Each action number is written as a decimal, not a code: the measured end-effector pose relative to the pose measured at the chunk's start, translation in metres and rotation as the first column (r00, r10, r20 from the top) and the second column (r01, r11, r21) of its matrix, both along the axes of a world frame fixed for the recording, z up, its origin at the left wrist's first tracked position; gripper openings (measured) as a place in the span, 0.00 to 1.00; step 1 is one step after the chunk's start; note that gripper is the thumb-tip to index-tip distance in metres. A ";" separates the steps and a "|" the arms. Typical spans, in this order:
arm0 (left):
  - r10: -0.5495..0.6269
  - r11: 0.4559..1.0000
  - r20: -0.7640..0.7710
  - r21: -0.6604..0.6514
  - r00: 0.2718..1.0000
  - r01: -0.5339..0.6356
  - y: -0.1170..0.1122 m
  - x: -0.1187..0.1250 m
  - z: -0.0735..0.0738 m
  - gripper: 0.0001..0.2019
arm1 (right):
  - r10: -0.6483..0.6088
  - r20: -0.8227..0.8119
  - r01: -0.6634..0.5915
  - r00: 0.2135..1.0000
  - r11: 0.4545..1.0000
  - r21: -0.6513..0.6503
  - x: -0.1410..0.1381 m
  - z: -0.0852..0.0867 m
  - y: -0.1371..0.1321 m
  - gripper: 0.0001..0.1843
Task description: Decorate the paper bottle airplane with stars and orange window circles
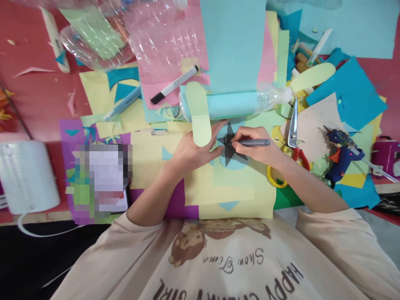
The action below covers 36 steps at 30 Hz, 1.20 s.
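My right hand (253, 146) is closed round a grey marker pen (254, 142), its tip on a black star shape (229, 150) drawn on a light blue paper circle (233, 163). My left hand (195, 151) lies flat with fingers stretched out, pressing on the yellow paper (162, 166) and the edge of the circle. Just beyond the hands lies a plastic bottle (231, 104) wrapped in light blue paper, with a pale green paper strip (199, 114) across it.
Scissors with yellow and red handles (292, 137) and a blue glue gun (342, 152) lie to the right. A black-capped marker (174, 85), a light blue marker (121, 104), clear plastic bottles (131, 33) and coloured paper scraps cover the red table. A white container (26, 175) stands left.
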<state>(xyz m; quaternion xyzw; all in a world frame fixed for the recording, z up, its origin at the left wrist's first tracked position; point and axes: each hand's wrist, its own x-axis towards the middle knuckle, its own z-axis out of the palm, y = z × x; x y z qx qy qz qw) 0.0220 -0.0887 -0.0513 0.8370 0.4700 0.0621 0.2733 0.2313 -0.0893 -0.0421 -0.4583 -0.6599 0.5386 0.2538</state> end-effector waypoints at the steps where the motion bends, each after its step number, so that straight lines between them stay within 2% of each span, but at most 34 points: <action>1: -0.001 1.000 0.004 0.005 1.000 0.001 0.000 0.000 -0.001 0.30 | 0.006 -0.008 -0.006 1.000 1.000 -0.001 0.000 0.000 0.000 0.06; 20: 0.050 0.993 -0.047 -0.105 0.998 -0.055 0.002 0.004 0.009 0.31 | -0.098 0.059 0.095 0.993 0.994 0.051 0.000 0.001 0.002 0.07; 32: 0.016 0.999 -0.001 -0.045 1.000 -0.016 0.001 0.001 0.004 0.30 | 0.015 0.017 -0.015 1.000 1.000 -0.003 0.001 0.003 0.000 0.08; 36: 0.016 0.998 -0.003 -0.055 1.000 -0.016 0.001 0.001 0.005 0.30 | 0.017 0.011 -0.017 1.000 1.000 -0.006 0.001 0.004 0.000 0.07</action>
